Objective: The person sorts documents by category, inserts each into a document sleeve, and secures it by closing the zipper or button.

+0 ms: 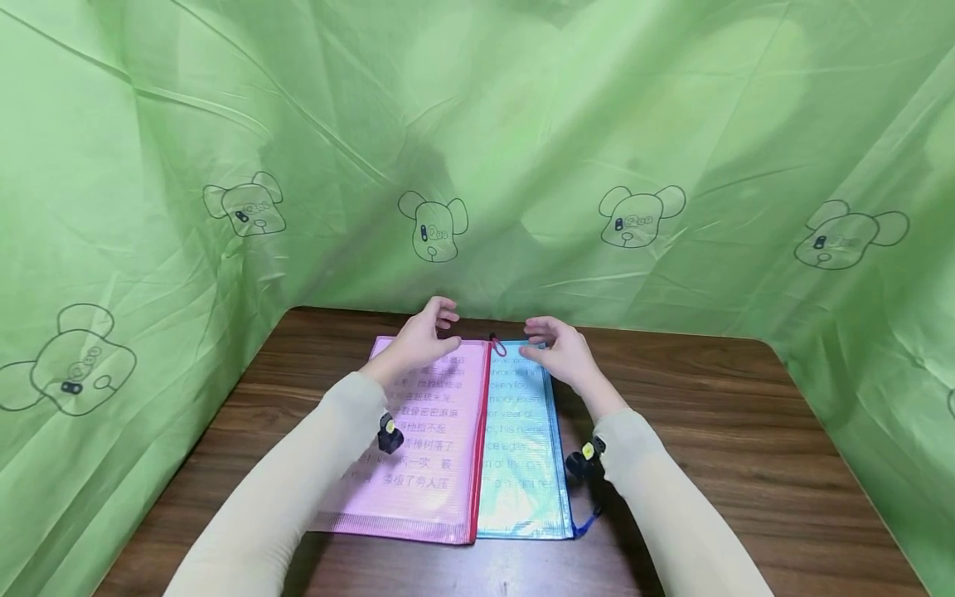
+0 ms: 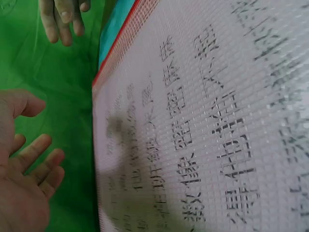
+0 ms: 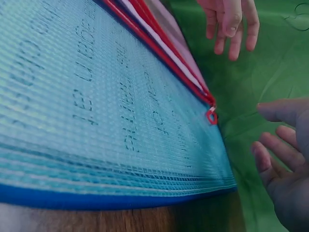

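A pink mesh zip pouch [image 1: 425, 489] with a red zipper edge lies on the table, overlapping the left part of a blue mesh zip pouch [image 1: 522, 464]. Printed Chinese text shows through the pink one, English text through the blue. My left hand [image 1: 420, 337] hovers over the far end of the pink pouch, fingers loosely bent with nothing in them. Over the blue pouch's far right corner hovers my right hand [image 1: 564, 352], relaxed and holding nothing. Between the hands sits a red zipper pull loop [image 3: 211, 116] at the pink pouch's far corner.
The brown wooden table [image 1: 686, 464] extends to both sides of the pouches. A green cloth [image 1: 522, 166] with bear-head drawings hangs behind and around it. A blue pull cord [image 1: 588, 522] trails from the blue pouch's near right corner.
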A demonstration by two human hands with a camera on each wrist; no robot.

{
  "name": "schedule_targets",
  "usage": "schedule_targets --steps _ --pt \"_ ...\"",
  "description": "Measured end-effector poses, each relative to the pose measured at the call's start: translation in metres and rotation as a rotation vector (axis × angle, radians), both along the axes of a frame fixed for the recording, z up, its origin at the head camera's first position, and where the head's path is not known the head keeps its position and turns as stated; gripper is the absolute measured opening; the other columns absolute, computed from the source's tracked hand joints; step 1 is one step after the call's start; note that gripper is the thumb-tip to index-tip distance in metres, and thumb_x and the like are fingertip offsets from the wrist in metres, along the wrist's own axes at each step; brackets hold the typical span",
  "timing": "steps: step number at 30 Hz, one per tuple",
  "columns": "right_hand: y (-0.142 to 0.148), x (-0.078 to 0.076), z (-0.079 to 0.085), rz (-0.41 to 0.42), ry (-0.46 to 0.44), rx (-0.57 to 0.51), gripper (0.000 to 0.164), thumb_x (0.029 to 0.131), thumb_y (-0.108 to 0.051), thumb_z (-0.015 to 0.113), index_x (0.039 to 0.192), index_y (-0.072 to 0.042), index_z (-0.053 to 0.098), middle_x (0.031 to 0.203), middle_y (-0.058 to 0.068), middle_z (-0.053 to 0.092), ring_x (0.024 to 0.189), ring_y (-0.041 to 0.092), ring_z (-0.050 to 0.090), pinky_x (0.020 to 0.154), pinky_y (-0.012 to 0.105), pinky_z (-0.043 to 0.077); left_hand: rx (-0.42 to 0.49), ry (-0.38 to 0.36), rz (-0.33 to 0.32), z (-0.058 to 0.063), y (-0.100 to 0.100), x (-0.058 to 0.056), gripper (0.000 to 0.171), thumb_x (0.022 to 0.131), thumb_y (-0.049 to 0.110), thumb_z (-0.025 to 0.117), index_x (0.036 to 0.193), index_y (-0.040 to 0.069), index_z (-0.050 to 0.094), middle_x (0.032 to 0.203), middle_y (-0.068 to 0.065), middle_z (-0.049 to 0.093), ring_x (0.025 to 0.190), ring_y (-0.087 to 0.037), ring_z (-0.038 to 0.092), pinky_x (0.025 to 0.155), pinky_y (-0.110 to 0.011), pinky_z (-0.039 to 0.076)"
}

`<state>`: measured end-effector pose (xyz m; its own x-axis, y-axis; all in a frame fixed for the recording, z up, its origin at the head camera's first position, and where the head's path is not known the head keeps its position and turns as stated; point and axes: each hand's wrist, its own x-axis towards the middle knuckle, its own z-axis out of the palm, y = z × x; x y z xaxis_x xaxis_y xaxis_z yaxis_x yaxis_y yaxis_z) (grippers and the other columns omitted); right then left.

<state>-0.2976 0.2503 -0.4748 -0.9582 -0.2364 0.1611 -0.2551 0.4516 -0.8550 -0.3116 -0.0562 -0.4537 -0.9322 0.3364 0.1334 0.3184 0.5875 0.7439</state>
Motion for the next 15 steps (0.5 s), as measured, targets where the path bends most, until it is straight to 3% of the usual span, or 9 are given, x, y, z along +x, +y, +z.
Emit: schedule_targets --steps 6,10,15 --pt "-0.005 -0.012 -0.011 0.024 -0.028 0.009 0.067 0.099 -0.013 0.081 0.159 -0.002 0.053 0.149 0.014 0.067 0.135 0.034 0.065 0.111 0.056 0.051 0.012 -0.028 0.002 -0.016 0.002 -0.014 0.067 0.098 0.011 0.075 0.156 0.002 0.043 0.149 -0.017 0.064 0.135 -0.039 0.060 0.117 -0.052 0.046" --pt "-0.009 -0.017 -0.017 0.017 -0.024 0.052 0.064 0.098 -0.012 0.082 0.156 -0.002 0.056 0.148 0.014 0.068 0.133 0.034 0.066 0.113 0.054 0.050 0.018 -0.047 0.004 -0.025 0.005 -0.019 0.064 0.098 0.010 0.076 0.154 0.004 0.047 0.145 -0.013 0.067 0.133 -0.035 0.061 0.117 -0.051 0.047" --pt "-0.017 -0.020 -0.022 0.029 0.015 0.106 0.055 0.097 -0.012 0.083 0.148 -0.001 0.064 0.145 0.013 0.070 0.133 0.035 0.065 0.115 0.053 0.049 -0.047 -0.047 -0.007 -0.034 0.009 -0.023 0.061 0.096 0.013 0.078 0.151 0.007 0.052 0.137 -0.008 0.072 0.132 -0.031 0.064 0.118 -0.047 0.046"
